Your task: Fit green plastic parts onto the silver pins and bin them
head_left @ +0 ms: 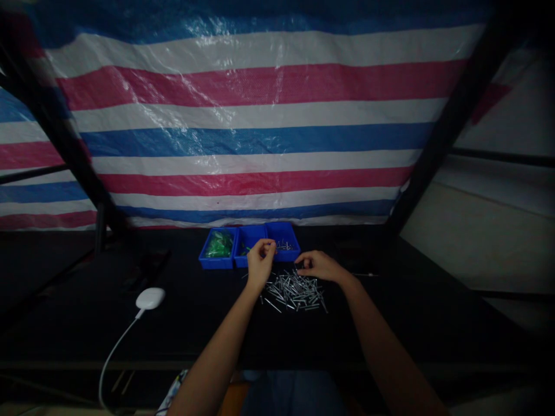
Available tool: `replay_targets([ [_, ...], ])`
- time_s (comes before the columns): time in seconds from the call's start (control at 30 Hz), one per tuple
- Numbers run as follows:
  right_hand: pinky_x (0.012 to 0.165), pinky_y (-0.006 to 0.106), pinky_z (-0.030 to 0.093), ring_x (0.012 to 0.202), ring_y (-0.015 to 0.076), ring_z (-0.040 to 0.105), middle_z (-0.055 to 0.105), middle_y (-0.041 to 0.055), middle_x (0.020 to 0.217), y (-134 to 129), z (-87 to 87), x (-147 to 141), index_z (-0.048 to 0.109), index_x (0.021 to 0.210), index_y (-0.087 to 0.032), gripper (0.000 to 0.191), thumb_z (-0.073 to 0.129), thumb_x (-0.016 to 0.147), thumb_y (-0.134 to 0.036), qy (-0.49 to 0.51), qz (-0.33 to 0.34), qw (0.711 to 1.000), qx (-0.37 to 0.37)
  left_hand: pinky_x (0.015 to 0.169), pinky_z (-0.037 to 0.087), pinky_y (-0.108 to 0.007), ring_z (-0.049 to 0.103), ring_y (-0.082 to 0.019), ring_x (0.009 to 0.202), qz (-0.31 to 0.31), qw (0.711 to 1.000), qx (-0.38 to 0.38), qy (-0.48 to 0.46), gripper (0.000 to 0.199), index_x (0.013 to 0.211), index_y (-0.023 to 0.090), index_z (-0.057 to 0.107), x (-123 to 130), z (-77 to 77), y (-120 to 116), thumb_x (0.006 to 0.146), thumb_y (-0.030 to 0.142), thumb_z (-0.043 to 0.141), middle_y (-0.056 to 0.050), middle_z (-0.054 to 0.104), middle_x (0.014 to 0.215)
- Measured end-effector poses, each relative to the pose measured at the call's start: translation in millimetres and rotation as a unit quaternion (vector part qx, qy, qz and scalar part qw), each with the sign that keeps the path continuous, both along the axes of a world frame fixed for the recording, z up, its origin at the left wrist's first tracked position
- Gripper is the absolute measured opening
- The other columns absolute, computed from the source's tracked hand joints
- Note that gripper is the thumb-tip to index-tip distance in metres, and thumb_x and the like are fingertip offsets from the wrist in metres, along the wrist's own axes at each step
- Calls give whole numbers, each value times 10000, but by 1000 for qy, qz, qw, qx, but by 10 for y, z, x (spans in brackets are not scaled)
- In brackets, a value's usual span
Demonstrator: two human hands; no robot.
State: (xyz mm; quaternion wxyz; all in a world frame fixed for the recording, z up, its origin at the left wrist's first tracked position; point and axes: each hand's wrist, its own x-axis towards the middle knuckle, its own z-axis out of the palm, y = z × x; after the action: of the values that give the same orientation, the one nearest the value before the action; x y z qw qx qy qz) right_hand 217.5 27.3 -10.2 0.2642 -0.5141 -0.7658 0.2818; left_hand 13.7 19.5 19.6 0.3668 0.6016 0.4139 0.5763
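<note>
My left hand point(261, 263) is raised in front of the middle blue bin point(252, 233), its thumb and fingertips pinched together; whatever they hold is too small to make out. To its right, my right hand point(318, 266) hovers at the back edge of a pile of thin silvery metal pins point(297, 290), fingers curled with the thumb close to them. Something small and thin seems to be at its fingertips, but I cannot make it out. The right blue bin point(284, 227) contains small metal pieces. Green pieces in clear plastic point(219, 245) fill the left blue bin point(217, 264).
The bins stand side by side at the back of the black table point(195, 323). On the left lies a white rounded device point(150, 299) with a white cable point(113, 350). Behind, a striped plastic sheet point(260, 138) hangs between dark frame posts.
</note>
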Motion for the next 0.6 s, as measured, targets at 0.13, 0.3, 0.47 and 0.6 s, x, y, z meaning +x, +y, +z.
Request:
replay_targets([
  [0.13,511,206,333,558,111,530,608,-9,633,-9,12,-15,653,929,-186,353,671,612,-342,-32,-6,999,-20,494,374,-187,464,-79,500,1,1000,12,8,273,837,134,592,4,-5,2,753,389,543,6,548,614],
  [0.3,545,213,351,591,118,540,615,0,672,4,-2,-17,624,1028,-188,435,670,627,-350,-38,16,999,-33,502,374,-189,461,-79,497,-6,1000,13,16,282,842,132,590,7,-15,3,761,395,531,7,545,607],
  [0.47,547,219,356,586,121,536,608,0,659,25,-45,-15,612,1065,-184,485,682,614,-349,-18,28,998,-53,497,374,-190,468,-81,500,-9,1000,7,24,289,843,133,591,15,-24,-3,759,403,530,5,551,618],
  [0.6,537,216,353,574,116,529,595,-4,644,21,-41,-23,622,1048,-178,465,680,616,-339,-9,31,998,-61,490,373,-187,471,-81,501,-12,999,5,30,292,844,133,594,18,-33,6,758,404,531,4,554,620],
])
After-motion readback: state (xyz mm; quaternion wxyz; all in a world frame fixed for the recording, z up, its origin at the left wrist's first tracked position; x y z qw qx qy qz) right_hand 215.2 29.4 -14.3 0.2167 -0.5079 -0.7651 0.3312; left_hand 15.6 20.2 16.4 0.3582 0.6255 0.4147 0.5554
